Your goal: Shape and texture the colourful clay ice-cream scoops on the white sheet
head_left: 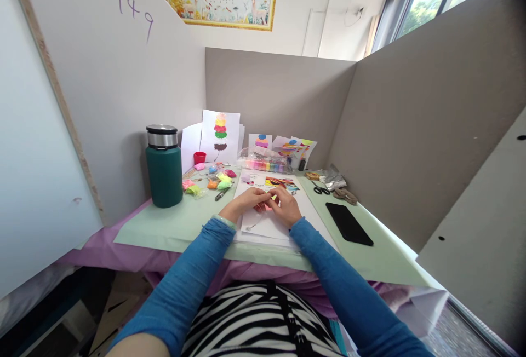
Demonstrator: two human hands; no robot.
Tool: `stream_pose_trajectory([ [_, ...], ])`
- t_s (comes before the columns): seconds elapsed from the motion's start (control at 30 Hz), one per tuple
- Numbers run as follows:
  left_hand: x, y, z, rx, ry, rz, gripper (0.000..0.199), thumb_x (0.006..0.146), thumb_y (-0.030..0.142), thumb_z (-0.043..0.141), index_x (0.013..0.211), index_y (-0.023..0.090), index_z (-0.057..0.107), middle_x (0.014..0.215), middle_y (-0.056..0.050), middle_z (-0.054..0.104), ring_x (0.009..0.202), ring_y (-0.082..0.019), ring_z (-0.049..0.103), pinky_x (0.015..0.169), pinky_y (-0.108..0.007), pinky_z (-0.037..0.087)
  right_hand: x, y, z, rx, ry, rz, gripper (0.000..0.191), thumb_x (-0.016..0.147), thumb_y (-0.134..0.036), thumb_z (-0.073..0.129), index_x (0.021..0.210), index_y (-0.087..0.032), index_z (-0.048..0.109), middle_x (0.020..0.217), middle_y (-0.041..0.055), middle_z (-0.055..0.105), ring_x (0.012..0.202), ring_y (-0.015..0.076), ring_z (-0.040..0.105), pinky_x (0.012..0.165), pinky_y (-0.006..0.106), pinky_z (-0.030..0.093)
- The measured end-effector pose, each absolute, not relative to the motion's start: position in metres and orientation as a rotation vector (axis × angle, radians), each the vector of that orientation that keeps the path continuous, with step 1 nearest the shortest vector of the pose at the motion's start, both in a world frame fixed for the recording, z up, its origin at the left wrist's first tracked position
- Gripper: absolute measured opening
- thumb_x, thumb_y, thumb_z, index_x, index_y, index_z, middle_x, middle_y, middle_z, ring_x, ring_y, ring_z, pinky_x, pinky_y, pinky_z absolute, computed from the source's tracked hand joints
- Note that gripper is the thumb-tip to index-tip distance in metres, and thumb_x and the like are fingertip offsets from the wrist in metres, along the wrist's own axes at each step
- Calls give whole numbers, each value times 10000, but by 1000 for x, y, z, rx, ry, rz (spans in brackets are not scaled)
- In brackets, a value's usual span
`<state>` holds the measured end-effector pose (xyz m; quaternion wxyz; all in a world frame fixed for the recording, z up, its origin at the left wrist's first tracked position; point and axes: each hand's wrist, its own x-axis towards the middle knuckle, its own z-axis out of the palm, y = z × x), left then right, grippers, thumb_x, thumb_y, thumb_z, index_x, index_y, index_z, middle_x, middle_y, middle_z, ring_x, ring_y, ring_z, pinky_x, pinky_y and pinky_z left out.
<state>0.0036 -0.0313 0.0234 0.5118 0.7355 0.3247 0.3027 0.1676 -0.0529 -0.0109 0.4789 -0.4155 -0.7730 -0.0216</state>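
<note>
Both hands [249, 202] [287, 210] have fingertips curled together over white paper [265, 229], can't tell what's pinched. Pale green tabletop [176, 231] under them, grey partitions [279, 86] around, window [429, 7] high to their right.

A pale green cover spreads over the surface [160, 228], with white paper [309, 207] lying near the middle. Left of the paper are a pen [222, 194], small colourful bags [224, 184] and, farther out, an upright green bottle [163, 175]. Right of the paper lie scissors [321, 189] and a black phone [349, 224].
</note>
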Motion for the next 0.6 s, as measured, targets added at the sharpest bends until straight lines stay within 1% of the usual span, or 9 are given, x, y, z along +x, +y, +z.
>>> stream_pose_trajectory([
  [0.2,5,-28,20,1762,804,728,450,739,563,639,748,113,645,654,-33,638,576,-103,545,587,-237,422,168,-53,-11,-1014,-1889,-57,81,842,-252,576,883,-196,619,875,32,623,622,129,548,641,274,453],
  [0.6,3,-26,18,1769,805,726,518,687,629,647,758,116,626,657,-27,622,582,-105,548,586,-237,420,167,-55,-9,-1028,-1894,-55,96,841,-263,564,884,-195,616,886,40,627,614,129,543,640,278,461],
])
